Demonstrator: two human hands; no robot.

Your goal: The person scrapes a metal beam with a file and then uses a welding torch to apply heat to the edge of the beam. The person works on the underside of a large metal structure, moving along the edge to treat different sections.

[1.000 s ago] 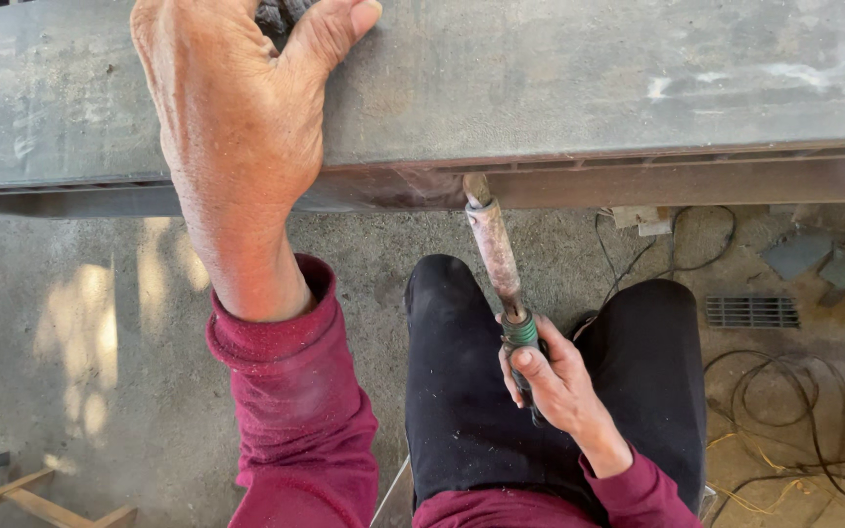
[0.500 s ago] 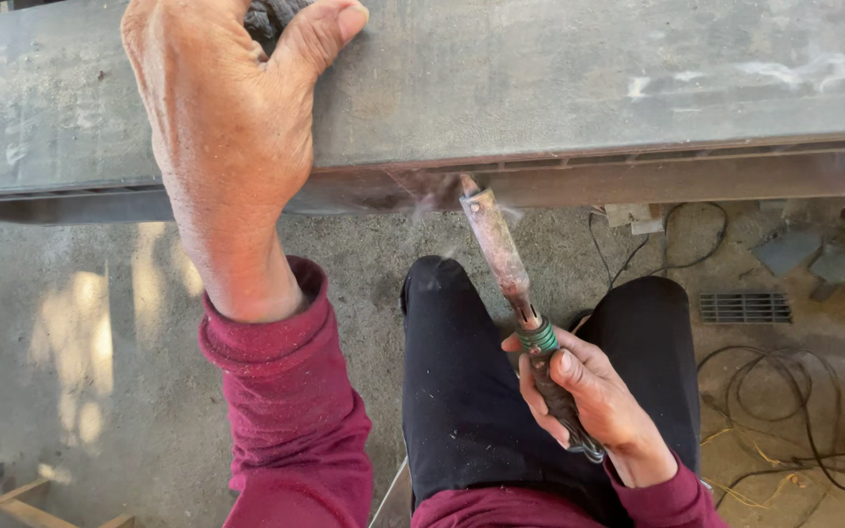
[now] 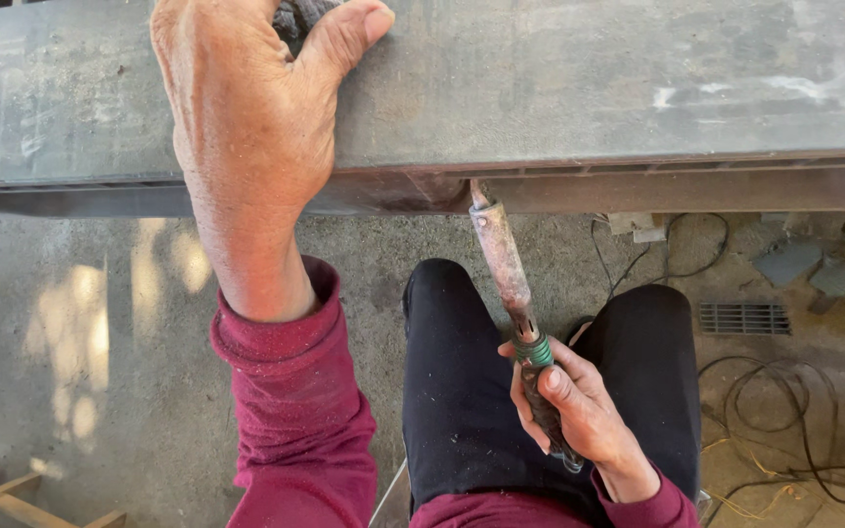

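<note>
My left hand [image 3: 256,127] presses flat on top of a long grey metal beam [image 3: 589,88], fingers curled over a small dark object at its far edge. Lower down, my right hand [image 3: 574,411] grips the dark handle of a rusty chipping tool [image 3: 503,259] with a green band. The tool's tip touches the beam's lower front edge, where the metal looks scorched. Both sleeves are dark red.
My legs in black trousers [image 3: 462,391] are below the beam over a concrete floor [image 3: 100,352]. Black cables [image 3: 775,391] loop on the right near a floor drain grate [image 3: 743,318]. Wooden pieces [image 3: 12,499] lie at the bottom left.
The right hand shifted the tool along the beam's lower edge, tilting it and then bringing it back nearer upright. The left hand stayed on the beam.
</note>
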